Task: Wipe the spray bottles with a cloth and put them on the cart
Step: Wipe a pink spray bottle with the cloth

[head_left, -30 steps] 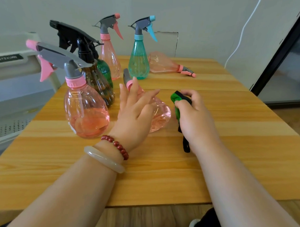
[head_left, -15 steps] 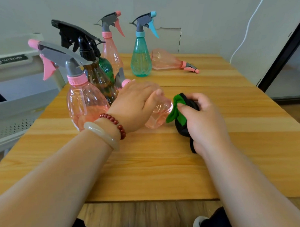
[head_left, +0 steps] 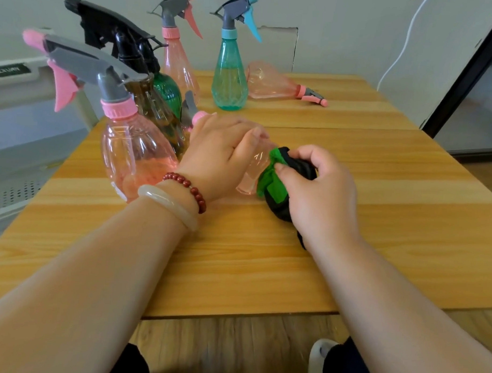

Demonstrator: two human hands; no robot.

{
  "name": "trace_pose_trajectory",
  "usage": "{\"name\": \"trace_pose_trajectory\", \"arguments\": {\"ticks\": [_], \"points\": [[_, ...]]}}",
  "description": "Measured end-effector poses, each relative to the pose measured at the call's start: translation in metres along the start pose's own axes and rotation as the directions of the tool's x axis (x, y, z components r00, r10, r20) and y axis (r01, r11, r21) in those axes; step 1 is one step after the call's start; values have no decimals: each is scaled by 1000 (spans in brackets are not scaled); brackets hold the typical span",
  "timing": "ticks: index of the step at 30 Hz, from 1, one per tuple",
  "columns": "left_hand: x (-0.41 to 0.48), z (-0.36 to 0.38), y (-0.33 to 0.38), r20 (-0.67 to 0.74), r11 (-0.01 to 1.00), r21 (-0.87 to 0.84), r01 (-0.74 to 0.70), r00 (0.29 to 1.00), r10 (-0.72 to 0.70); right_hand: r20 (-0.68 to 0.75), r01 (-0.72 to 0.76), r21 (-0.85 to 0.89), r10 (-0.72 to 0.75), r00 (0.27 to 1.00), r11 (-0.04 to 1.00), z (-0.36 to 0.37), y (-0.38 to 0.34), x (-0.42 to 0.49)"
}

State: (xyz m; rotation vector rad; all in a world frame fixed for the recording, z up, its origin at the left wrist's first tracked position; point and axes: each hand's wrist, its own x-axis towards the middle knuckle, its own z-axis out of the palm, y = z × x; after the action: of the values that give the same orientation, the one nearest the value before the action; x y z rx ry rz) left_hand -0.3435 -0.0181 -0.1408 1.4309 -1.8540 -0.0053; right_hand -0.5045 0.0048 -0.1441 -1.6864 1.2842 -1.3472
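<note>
Head view: L hand had its fingers curled over the pink bottle, which lay on its side mid-table, toward the left edge. R hand gripped the bunched cloth, pressed on the bottle's base end. Step: wiping, prob. early on. Other bottles stood along the left/far edges. Next: rub along body, rotate w/ L hand, then carry to cart; can't tell where the cart was.

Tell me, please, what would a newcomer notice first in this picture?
The two hands at the middle of the table: the left hand grips a lying pink bottle while the right hand holds a green and black cloth against its base. Next, at the left, a big pink bottle stands nearest, with a teal bottle farther back.
</note>
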Motion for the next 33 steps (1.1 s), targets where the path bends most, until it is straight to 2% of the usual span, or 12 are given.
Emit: {"name": "trace_pose_trajectory", "arguments": {"ticks": [4, 10, 14, 15, 18, 20, 24, 27, 28, 31, 33], "points": [[-2, -2, -5, -20, 1000, -15, 4, 1000, -5, 86, 66, -6, -65, 994, 998, 3, -3, -5], [-1, 0, 0, -18, 999, -6, 41, 999, -41, -2, 24, 20, -24, 1000, 999, 4, 3, 2], [-4, -3, -5, -24, 999, -12, 35, 999, -35, 174, 105, -28, -99, 980, 994, 2, -4, -2], [-5, -3, -4, -21, 999, -14, 37, 999, -38, 172, 95, -30, -89, 981, 995, 1, -3, 1], [-4, -3, 1, -7, 998, -20, 63, 998, -63, 27, -12, 36, 11, 1000, 999, 0, 2, 10], [-4, -2, 1, -5, 998, -16, 67, 998, -67, 10, -20, 42, 19, 1000, 999, 0, 1, 8], [-3, -4, -1, -6, 998, -7, 58, 998, -58, 204, 191, -71, -173, 964, 979, -4, -12, -1], [-4, -4, -1, -1, 998, 8, 67, 998, -67, 318, 238, -199, -167, 933, 951, -6, -15, 0], [-4, -4, -1, -6, 998, 1, 66, 998, -66, 304, 230, -219, -158, 940, 948, -8, -13, 2], [-5, -4, 0, -3, 997, -18, 74, 997, -74, 131, 201, -185, -178, 975, 962, -12, -10, 11], [-5, -4, 1, -4, 997, -23, 75, 997, -75, 99, 193, -137, -180, 979, 972, -12, -10, 13]]}}
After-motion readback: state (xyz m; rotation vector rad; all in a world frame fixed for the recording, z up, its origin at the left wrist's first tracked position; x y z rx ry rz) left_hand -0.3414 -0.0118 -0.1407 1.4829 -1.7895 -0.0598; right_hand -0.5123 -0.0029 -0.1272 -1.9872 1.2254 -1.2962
